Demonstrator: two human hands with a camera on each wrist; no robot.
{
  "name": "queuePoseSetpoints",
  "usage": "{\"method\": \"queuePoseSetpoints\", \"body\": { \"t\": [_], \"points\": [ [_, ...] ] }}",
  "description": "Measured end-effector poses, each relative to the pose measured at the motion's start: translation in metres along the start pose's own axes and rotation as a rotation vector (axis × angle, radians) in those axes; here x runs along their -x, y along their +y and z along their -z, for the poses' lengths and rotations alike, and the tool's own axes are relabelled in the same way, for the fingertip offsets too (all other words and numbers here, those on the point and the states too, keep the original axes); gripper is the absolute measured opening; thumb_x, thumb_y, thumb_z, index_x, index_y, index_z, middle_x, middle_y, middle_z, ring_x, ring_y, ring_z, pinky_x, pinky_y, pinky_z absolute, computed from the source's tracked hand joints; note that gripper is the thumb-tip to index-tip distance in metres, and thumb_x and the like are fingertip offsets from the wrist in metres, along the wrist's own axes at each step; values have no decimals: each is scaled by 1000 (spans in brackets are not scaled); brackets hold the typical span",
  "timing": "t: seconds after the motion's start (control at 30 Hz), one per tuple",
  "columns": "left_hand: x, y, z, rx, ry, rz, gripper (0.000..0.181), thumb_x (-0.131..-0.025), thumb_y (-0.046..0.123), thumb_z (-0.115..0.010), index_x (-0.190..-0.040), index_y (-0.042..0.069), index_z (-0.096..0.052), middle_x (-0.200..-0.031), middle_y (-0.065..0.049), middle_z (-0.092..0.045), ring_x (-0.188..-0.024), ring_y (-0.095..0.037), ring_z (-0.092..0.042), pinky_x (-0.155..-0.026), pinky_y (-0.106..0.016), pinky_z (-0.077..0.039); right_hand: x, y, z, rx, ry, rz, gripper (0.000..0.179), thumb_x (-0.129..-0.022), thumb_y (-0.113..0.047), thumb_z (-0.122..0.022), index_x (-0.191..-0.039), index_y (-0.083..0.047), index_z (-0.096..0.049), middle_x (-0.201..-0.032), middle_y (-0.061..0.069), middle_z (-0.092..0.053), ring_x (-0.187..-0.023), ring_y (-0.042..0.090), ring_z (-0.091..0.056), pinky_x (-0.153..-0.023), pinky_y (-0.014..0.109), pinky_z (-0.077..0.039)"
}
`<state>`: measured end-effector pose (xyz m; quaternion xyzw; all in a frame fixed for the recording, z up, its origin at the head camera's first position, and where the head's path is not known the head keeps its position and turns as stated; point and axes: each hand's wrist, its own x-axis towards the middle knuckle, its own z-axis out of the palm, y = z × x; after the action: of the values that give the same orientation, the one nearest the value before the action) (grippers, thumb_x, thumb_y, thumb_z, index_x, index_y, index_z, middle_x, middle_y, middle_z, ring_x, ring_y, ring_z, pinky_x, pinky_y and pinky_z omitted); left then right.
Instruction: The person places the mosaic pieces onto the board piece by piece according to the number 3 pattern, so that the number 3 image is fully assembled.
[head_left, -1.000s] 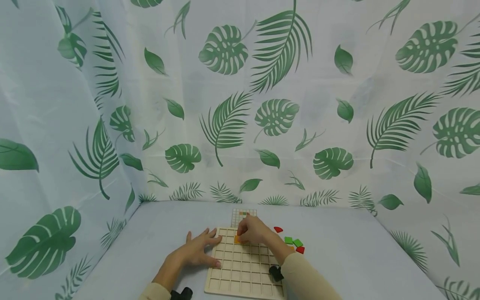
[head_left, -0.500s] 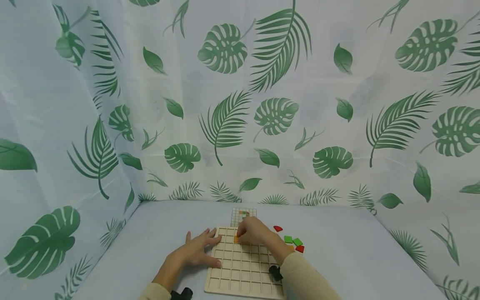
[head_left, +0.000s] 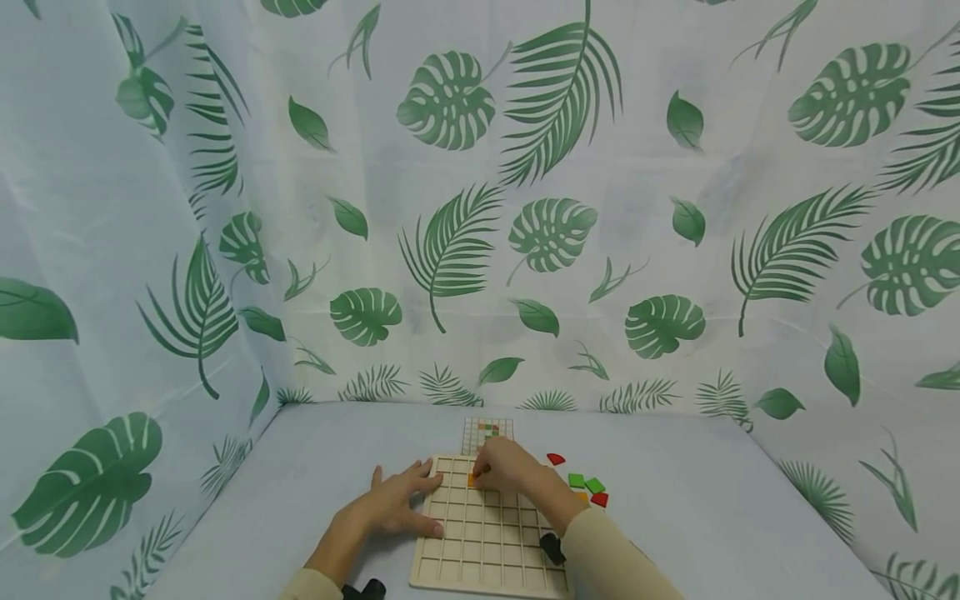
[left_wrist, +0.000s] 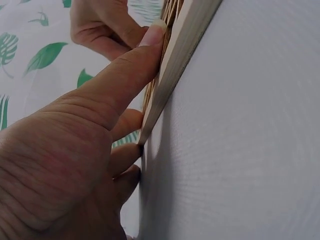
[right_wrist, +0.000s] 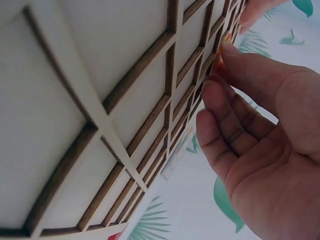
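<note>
A pale wooden grid board (head_left: 468,550) with rows of shallow square cells lies on the table. My left hand (head_left: 393,497) rests spread along its left edge; in the left wrist view the thumb (left_wrist: 125,75) lies across the rim while other fingertips touch the board's side. Over the board's far rows, my right hand (head_left: 506,465) pinches a small orange-red piece (right_wrist: 218,65) between thumb and index finger, right at the grid. An orange tile (head_left: 472,480) sits in a cell beside those fingertips. The held piece's shape is mostly hidden by the fingers.
Behind the board lies a pattern card (head_left: 472,433) with a printed coloured grid. To the right are loose pieces: a red one (head_left: 555,459), green tiles (head_left: 576,481), another red piece (head_left: 599,499) and an orange one (head_left: 582,496). A leaf-print curtain (head_left: 480,250) stands behind.
My right hand stays over the same cells, with its fingers and wrist shifting very slightly. My left hand and the board hold their place.
</note>
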<state>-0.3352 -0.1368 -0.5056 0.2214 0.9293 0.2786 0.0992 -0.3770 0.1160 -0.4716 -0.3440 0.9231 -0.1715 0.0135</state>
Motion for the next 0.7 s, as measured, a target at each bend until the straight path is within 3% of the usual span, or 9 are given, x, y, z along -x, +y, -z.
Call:
{"method": "queuePoseSetpoints", "body": {
  "t": [0.2,0.4,0.43,0.57,0.7],
  "points": [
    [1,1,2,-1,1,-6,95,-74,63,-85,-152,18,-55,-169,-12,-34,-158,-41,-26,-117,-82,10,10,3,5,-101,9,-18,14,-97,-16,-75,-94,-5,-82,-81,5,-73,-65,2,-52,-59,22,-45],
    [0,0,3,-22,12,-16,90,-77,64,-83,-151,20,-57,-168,-11,-36,-157,-40,-30,-120,-80,4,28,15,20,-208,150,-49,28,-101,-22,-71,-119,0,-75,-100,9,-74,-77,7,-59,-64,25,-51],
    [-1,0,4,-23,14,-17,89,-77,64,-83,-150,20,-58,-168,-11,-37,-157,-39,-30,-121,-79,4,32,18,22,-216,179,-68,32,-101,-23,-71,-126,-4,-74,-109,9,-74,-83,8,-63,-67,26,-54],
    [-1,0,6,-11,21,-23,88,-77,62,-84,-149,19,-59,-167,-11,-38,-157,-37,-32,-123,-77,2,46,31,31,-228,275,-143,34,-100,-25,-71,-130,-9,-72,-123,10,-73,-94,16,-66,-75,33,-58],
    [-1,-2,5,-13,25,-23,94,-76,62,-85,-153,19,-54,-166,-11,-40,-156,-36,-33,-124,-76,-1,60,44,36,-269,335,-264,36,-98,-27,-75,-130,-12,-72,-127,6,-73,-99,16,-67,-81,37,-59]
  ]
}}
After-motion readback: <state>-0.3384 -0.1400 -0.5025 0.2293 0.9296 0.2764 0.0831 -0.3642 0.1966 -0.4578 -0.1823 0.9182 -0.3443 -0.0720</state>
